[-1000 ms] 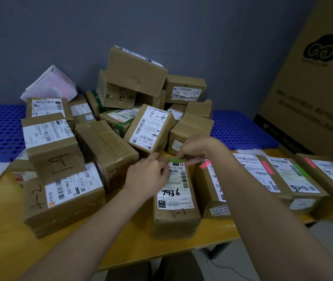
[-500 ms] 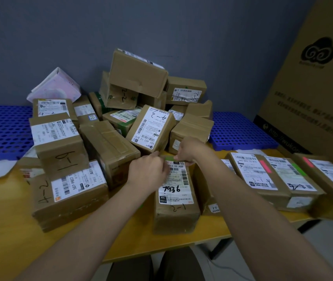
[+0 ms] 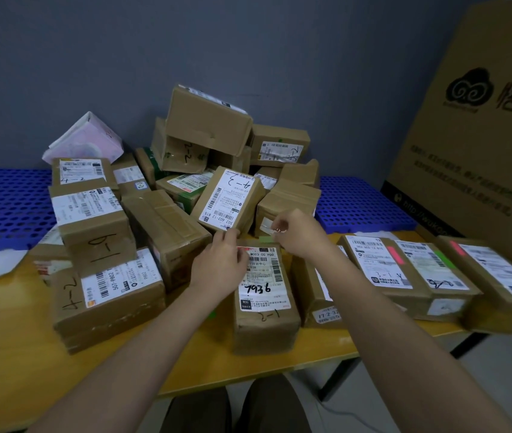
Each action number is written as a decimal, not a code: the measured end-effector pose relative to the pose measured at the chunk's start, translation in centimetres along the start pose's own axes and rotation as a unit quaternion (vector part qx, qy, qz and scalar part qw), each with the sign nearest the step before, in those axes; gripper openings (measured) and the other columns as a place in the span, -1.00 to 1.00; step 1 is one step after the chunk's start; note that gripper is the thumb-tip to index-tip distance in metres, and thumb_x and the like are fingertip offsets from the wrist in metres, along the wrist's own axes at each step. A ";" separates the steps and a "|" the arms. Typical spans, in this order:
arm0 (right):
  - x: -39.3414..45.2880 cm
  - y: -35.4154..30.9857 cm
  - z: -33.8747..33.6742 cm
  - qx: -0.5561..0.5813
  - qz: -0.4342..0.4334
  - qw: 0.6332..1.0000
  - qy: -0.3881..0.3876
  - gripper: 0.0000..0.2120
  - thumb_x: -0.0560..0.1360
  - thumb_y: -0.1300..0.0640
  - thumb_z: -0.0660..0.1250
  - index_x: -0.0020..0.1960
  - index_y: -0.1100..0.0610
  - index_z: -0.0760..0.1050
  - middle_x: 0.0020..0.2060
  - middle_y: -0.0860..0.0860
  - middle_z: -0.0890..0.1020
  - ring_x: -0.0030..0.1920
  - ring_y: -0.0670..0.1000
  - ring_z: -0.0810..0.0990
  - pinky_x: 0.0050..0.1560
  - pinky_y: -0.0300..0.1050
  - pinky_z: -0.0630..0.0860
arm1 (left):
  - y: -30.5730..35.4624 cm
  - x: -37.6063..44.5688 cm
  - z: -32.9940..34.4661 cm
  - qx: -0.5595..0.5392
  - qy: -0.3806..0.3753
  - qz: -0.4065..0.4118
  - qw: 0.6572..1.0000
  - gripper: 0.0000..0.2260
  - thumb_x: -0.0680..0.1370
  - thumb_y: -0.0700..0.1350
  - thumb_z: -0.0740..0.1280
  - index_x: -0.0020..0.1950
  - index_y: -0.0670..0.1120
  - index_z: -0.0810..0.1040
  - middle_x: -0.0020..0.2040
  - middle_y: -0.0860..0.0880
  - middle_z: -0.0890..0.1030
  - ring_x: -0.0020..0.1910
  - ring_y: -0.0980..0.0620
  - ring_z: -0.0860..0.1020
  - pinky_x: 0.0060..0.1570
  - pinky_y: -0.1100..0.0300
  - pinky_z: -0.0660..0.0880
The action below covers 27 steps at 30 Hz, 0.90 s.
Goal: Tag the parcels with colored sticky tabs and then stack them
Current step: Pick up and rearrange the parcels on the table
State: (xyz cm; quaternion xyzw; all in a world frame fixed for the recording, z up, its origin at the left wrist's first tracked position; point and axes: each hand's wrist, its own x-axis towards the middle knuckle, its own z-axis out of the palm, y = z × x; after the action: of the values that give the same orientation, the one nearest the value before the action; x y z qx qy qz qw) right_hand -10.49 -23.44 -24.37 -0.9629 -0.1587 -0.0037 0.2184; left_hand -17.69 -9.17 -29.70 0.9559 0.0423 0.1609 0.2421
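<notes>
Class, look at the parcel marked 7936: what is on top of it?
On the parcel marked 7936 lie a white label, a green tab at its far edge and the left hand. The hand covers the label's left corner.

Blue perforated pallet point(image 3: 357, 204) lying behind yellow table point(image 3: 30, 354); big printed cardboard sheet point(image 3: 479, 126) leaning at right; grey wall point(image 3: 248, 42) standing behind.
</notes>
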 end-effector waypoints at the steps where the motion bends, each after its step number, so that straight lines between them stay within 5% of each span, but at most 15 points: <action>1: -0.1 0.1 0.0 0.005 -0.011 1.000 0.008 -0.86 0.51 0.21 0.35 0.04 0.12 0.61 0.03 0.02 0.63 0.03 0.04 0.58 0.03 -0.03 0.55 | 0.0 0.0 0.1 0.002 0.002 0.004 1.000 -0.67 0.61 -0.02 0.17 0.36 -0.06 0.32 0.21 -0.05 0.43 -0.05 0.02 0.52 -0.29 0.22 0.41; 8: 0.2 0.3 1.1 0.074 -0.035 0.996 0.036 -0.90 0.49 0.25 0.37 -0.09 0.13 0.66 -0.16 -0.01 0.65 -0.08 -0.02 0.59 -0.06 -0.14 0.53 | -0.2 0.3 0.2 -0.006 0.013 0.013 1.000 -0.71 0.61 -0.01 0.19 0.30 -0.06 0.41 0.21 -0.04 0.44 0.06 0.02 0.50 -0.12 0.14 0.53; 12: 0.4 0.1 1.5 0.074 -0.072 0.994 0.040 -0.87 0.53 0.19 0.35 0.01 0.13 0.66 -0.06 0.00 0.67 -0.03 -0.04 0.58 0.02 -0.12 0.53 | -0.4 0.6 0.2 -0.028 0.041 0.023 0.999 -0.67 0.61 0.03 0.19 0.32 -0.09 0.45 0.22 -0.04 0.47 0.17 -0.02 0.47 0.02 0.09 0.51; 16: 0.3 0.3 2.2 -0.028 -0.215 0.971 0.105 -0.84 0.56 0.21 0.29 0.06 0.17 0.63 -0.04 0.05 0.62 0.02 0.04 0.54 -0.01 -0.12 0.44 | -0.6 1.4 -0.3 -0.055 0.043 0.024 0.997 -0.66 0.60 -0.03 0.24 0.35 -0.10 0.45 0.21 -0.07 0.51 0.19 -0.04 0.47 0.10 0.07 0.48; 19: 0.3 0.2 2.7 -0.114 -0.340 0.920 0.159 -0.93 0.42 0.29 0.44 -0.10 0.22 0.64 -0.22 0.08 0.60 -0.17 0.12 0.57 -0.29 -0.07 0.51 | -0.9 1.6 -0.4 -0.052 0.033 0.028 0.998 -0.74 0.57 -0.08 0.28 0.24 -0.11 0.52 0.09 -0.09 0.55 0.12 -0.09 0.49 0.01 0.04 0.48; 23: 0.7 1.0 3.1 -0.167 -0.393 0.898 0.102 -0.89 0.28 0.34 0.52 -0.21 0.22 0.65 -0.29 0.09 0.60 -0.25 0.14 0.56 -0.40 -0.03 0.53 | -1.4 1.4 -0.1 -0.065 0.015 0.032 0.997 -0.70 0.56 -0.08 0.31 0.28 -0.10 0.51 0.12 -0.07 0.52 0.11 -0.07 0.49 0.02 0.06 0.48; 27: 0.7 1.4 2.6 -0.134 -0.345 0.928 0.050 -0.88 0.47 0.30 0.38 -0.05 0.19 0.68 -0.15 0.08 0.64 -0.08 0.13 0.53 -0.16 0.01 0.50 | -1.7 1.4 0.2 -0.067 0.000 0.063 0.996 -0.68 0.59 -0.09 0.26 0.34 -0.06 0.49 0.13 -0.07 0.50 0.16 -0.06 0.45 0.13 0.08 0.43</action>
State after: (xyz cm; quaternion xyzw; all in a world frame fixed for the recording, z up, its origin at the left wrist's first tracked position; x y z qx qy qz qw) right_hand -9.58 -23.34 -27.30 -0.8676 -0.4681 -0.1477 0.0801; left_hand -16.32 -7.54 -30.23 0.9384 -0.0287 0.1785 0.2946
